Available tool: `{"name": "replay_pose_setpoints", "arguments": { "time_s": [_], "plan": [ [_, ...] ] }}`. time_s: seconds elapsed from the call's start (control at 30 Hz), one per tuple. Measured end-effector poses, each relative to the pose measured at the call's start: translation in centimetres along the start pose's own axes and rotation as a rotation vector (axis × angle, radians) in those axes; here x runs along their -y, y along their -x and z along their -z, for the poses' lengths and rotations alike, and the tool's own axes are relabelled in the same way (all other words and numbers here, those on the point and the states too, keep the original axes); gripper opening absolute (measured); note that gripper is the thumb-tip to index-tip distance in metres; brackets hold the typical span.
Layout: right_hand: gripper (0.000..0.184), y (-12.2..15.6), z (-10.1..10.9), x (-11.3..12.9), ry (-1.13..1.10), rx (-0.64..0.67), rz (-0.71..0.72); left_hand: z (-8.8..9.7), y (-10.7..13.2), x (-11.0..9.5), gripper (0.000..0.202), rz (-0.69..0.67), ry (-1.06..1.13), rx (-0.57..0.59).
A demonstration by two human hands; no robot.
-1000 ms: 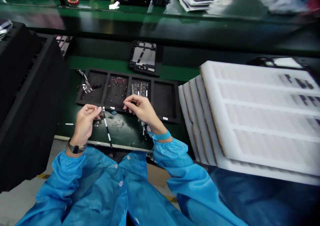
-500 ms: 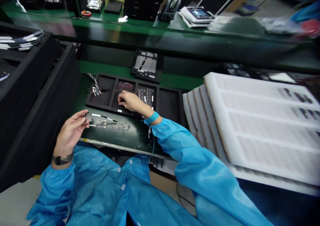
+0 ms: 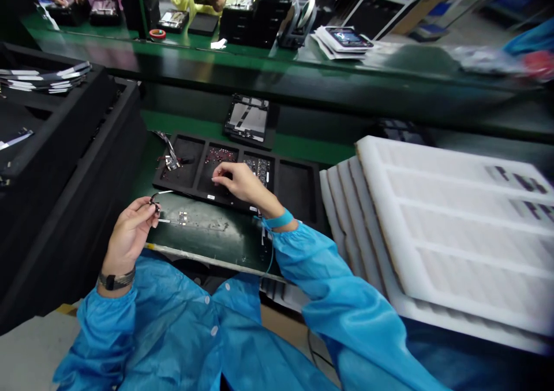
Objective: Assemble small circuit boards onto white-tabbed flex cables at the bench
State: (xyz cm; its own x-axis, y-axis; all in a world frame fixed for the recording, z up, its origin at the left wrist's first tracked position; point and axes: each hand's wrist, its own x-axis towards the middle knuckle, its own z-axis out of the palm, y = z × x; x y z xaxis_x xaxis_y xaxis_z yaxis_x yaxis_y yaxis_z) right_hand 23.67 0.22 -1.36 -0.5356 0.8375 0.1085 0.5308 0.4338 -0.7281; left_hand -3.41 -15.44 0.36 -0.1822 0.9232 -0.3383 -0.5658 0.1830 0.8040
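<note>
My left hand is closed in a pinch on a flat ribbon cable with a small dark part at its end. Just right of those fingertips, a small circuit board with a white strip is over the green bench; whether it joins the held cable I cannot tell. My right hand has thumb and forefinger pinched above a black compartment tray; what they hold, if anything, is too small to name. Small parts with red wires lie beyond its knuckles. Small green-grey boards fill the neighbouring compartment, partly behind my hand.
A cable bundle lies over the tray's left end. Behind the tray sits an opened flat device. Tall black foam trays stand at left, stacked white foam trays at right. Two co-workers' hands are across the raised shelf.
The view has shifted slightly. In my left hand the cable has turned, and its dark free end no longer stretches right. My right hand stays pinched over the same compartment. A co-worker now holds up a dark panel.
</note>
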Motion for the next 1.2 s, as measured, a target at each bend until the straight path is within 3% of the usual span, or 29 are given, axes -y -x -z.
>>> {"name": "replay_pose_setpoints", "arguments": {
  "time_s": [0.2,0.47,0.73,0.97,1.2],
  "plan": [
    [0.010,3.3,0.9,1.6,-0.266,0.012,-0.029,-2.9,-0.1,0.1,0.036,-0.075,-0.027,-0.006],
    [0.014,4.9,-0.3,1.7,-0.433,0.030,-0.052,-7.5,-0.7,1.8,0.039,-0.169,-0.166,0.022],
    [0.023,6.8,1.2,4.0,-0.576,0.036,-0.020,-10.5,1.2,1.2,0.029,-0.461,-0.393,-0.029],
    [0.025,6.7,1.2,3.9,-0.634,0.039,-0.031,-10.5,-1.9,3.8,0.033,-0.215,-0.406,0.093],
    [0.019,6.5,0.6,3.2,-0.626,0.075,-0.060,-10.3,-2.3,4.2,0.037,-0.133,-0.382,0.105]
  ]
}}
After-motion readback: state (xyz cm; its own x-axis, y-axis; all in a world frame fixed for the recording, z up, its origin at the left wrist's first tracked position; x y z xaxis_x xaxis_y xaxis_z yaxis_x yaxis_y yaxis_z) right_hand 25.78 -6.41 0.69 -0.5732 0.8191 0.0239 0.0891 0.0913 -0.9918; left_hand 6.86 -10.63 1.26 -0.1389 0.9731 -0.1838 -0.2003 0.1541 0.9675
